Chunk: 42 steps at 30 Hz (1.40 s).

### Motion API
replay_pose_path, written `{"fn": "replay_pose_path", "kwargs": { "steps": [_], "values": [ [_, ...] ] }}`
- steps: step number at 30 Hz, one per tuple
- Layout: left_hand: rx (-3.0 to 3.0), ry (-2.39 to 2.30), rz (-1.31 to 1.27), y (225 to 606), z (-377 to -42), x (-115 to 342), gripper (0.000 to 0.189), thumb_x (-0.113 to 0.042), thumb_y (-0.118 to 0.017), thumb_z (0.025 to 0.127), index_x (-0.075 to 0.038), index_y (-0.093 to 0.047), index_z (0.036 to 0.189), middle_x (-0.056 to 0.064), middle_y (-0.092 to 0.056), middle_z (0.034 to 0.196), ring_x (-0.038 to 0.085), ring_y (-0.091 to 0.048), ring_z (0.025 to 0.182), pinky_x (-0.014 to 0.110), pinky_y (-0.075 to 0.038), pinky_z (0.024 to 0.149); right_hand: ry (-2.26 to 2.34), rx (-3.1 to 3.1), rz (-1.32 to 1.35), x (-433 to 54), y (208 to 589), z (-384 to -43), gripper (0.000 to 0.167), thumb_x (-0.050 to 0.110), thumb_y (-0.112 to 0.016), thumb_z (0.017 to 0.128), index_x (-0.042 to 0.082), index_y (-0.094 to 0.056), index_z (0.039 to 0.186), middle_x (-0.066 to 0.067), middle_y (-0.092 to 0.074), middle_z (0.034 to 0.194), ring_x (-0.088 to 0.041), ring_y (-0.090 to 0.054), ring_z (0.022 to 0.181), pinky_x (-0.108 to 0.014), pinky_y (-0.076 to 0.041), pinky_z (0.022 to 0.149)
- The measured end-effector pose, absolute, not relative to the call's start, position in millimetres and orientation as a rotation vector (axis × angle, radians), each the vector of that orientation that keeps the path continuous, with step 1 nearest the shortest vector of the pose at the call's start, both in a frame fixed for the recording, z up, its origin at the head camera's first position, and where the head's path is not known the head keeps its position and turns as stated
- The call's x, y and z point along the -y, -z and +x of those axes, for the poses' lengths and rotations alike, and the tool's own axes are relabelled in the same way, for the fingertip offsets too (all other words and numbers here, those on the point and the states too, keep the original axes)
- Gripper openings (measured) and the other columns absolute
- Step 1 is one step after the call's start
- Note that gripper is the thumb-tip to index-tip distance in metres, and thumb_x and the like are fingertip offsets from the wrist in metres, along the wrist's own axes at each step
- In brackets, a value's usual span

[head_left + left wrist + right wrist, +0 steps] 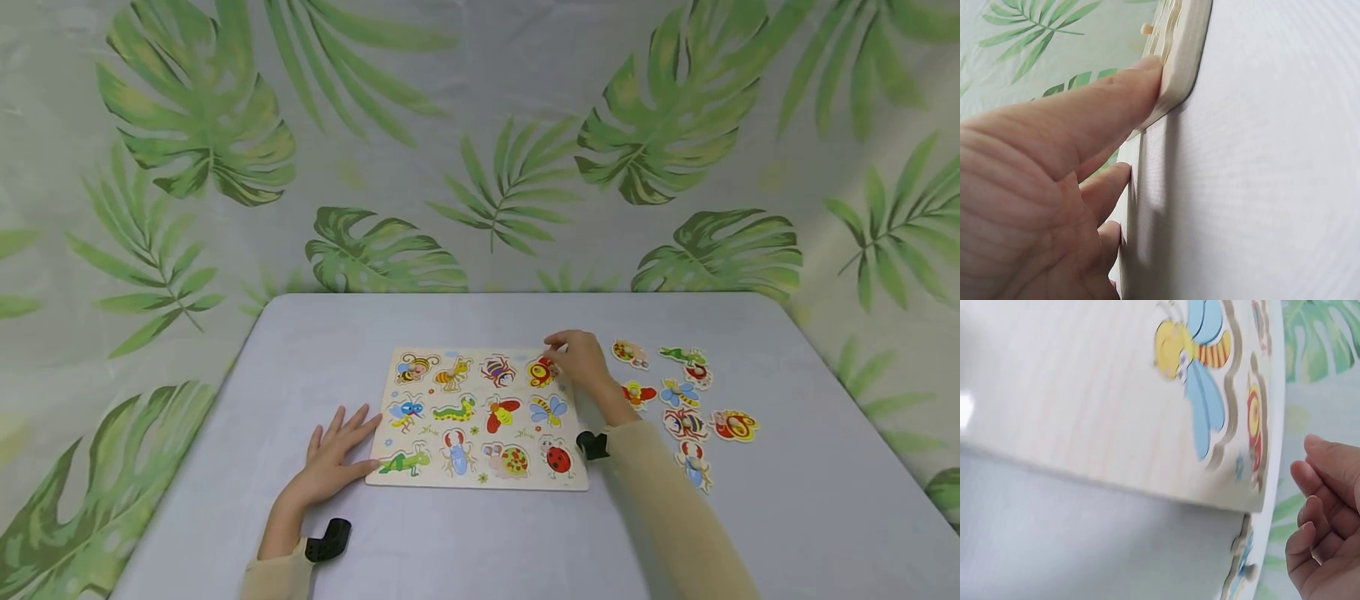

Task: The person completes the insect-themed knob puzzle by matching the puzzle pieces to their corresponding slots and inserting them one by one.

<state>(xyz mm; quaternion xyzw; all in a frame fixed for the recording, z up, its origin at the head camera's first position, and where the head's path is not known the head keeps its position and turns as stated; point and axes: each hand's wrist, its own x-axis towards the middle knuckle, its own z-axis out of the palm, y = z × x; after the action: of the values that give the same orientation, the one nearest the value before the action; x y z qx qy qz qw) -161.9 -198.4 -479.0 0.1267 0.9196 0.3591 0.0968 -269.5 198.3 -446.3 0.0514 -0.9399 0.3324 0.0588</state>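
Observation:
A wooden insect puzzle board (480, 433) lies flat, with printed bugs in cut-out recesses. My left hand (333, 458) rests at its left side, fingers spread, the thumb on the board's near-left corner. In the left wrist view the thumb (1138, 87) touches the board's edge. Over the far-right corner hovers my right hand (585, 362), close to the red and yellow butterfly recess (542, 372). Its fingers (1307, 515) are loosely bent in the right wrist view, with nothing seen between them.
Right of the board lie several loose knobbed pieces, among them a grasshopper (681, 356), a dragonfly (679, 393), a spider (684, 423), a butterfly (735, 426) and a stag beetle (694, 467). A leaf-patterned cloth (510, 100) hangs behind the white table (322, 333).

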Motion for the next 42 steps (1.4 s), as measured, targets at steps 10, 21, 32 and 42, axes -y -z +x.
{"fn": "replay_pose_path", "kwargs": {
  "steps": [10, 21, 32, 42],
  "values": [
    [-2.724, -1.071, 0.373, 478, -161, 198, 0.066, -0.027, -0.068, 0.083, -0.015, -0.041, 0.142, 0.016, -0.022, 0.156, 0.044, 0.001, 0.145, 0.064, 0.012, 0.111, -0.956, 2.863, 0.021, -224, 453, -271, 0.025, 0.011, -0.064, 0.086, -0.002, -0.068, 0.108, -0.019, -0.070, 0.100, -0.026, -0.062, 0.084, -0.035, -0.050, 0.071],
    [-2.726, -1.077, 0.369, 480, -162, 198, 0.066, -0.027, -0.068, 0.083, -0.015, -0.041, 0.142, 0.015, -0.022, 0.156, 0.043, 0.001, 0.146, 0.064, 0.012, 0.111, -0.913, 2.863, -0.046, -250, 456, -275, 0.024, 0.004, -0.063, 0.084, -0.002, -0.068, 0.107, -0.022, -0.068, 0.107, -0.032, -0.059, 0.089, -0.043, -0.048, 0.080],
    [-2.723, -1.073, 0.363, 481, -163, 199, 0.065, -0.025, -0.068, 0.083, -0.014, -0.042, 0.142, 0.015, -0.023, 0.156, 0.042, 0.001, 0.146, 0.063, 0.011, 0.111, -0.884, 2.944, -0.057, -260, 456, -281, 0.023, 0.012, -0.062, 0.089, 0.001, -0.069, 0.108, -0.020, -0.067, 0.112, -0.027, -0.055, 0.085, -0.036, -0.046, 0.073],
    [-2.724, -1.075, 0.356, 481, -163, 199, 0.066, -0.024, -0.069, 0.082, -0.014, -0.042, 0.142, 0.014, -0.023, 0.156, 0.042, 0.000, 0.146, 0.063, 0.011, 0.112, -0.877, 3.038, -0.055, -264, 454, -287, 0.024, 0.014, -0.059, 0.091, 0.001, -0.068, 0.109, -0.021, -0.065, 0.116, -0.037, -0.054, 0.114, -0.051, -0.044, 0.097]
  ]
}}
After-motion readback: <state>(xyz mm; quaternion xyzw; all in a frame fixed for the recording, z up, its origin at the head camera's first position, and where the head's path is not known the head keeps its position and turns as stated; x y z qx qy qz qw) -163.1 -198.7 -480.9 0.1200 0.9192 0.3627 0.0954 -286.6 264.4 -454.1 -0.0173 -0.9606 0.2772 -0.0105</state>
